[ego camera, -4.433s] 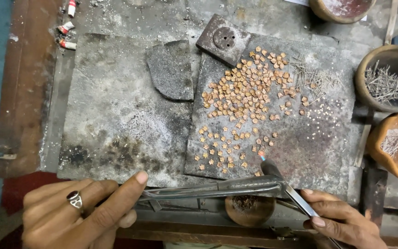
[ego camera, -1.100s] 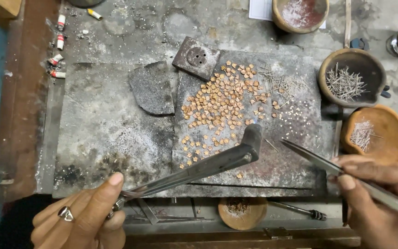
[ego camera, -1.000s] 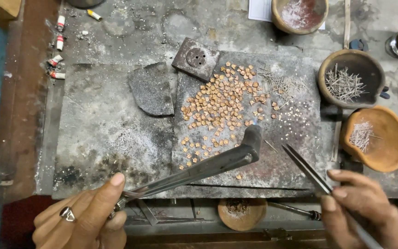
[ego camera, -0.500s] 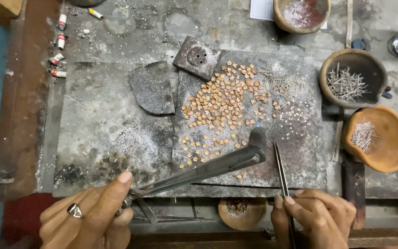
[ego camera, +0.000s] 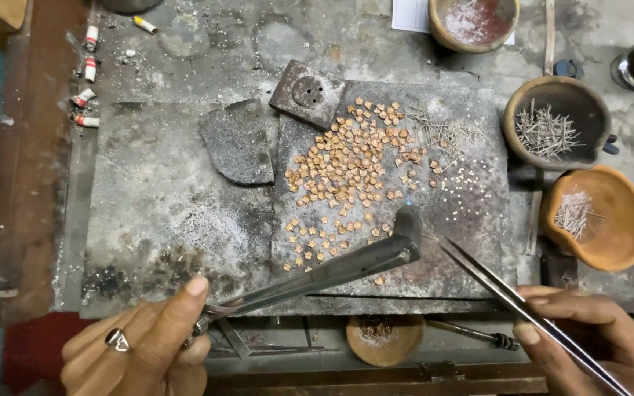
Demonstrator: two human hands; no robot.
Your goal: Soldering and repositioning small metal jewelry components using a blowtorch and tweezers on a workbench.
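Note:
My left hand [ego camera: 144, 345], with a ring on one finger, grips a long metal torch [ego camera: 332, 270] whose bent nozzle [ego camera: 408, 224] hangs over the lower edge of a heap of small copper-coloured pieces [ego camera: 354, 172] on a dark slab [ego camera: 464, 249]. My right hand [ego camera: 596, 345] holds thin steel tweezers [ego camera: 508, 297]; their tips point up-left, just right of the nozzle. Fine wire bits [ego camera: 442, 132] lie at the slab's upper right. A square metal block [ego camera: 307, 93] with holes sits above the heap.
A grey slab [ego camera: 155, 213] with a curved stone shard [ego camera: 238, 143] lies left. Clay bowls hold thin pins [ego camera: 552, 130], more pins [ego camera: 597, 216] and white powder [ego camera: 472, 20]. Short red-and-white stubs [ego camera: 86, 88] line the far left. A small round dish [ego camera: 384, 336] sits below the slabs.
My right hand has swung the tweezers about: from the right, down to upright by the nozzle, now angled up-left again. The torch nozzle has stayed over the heap's lower edge.

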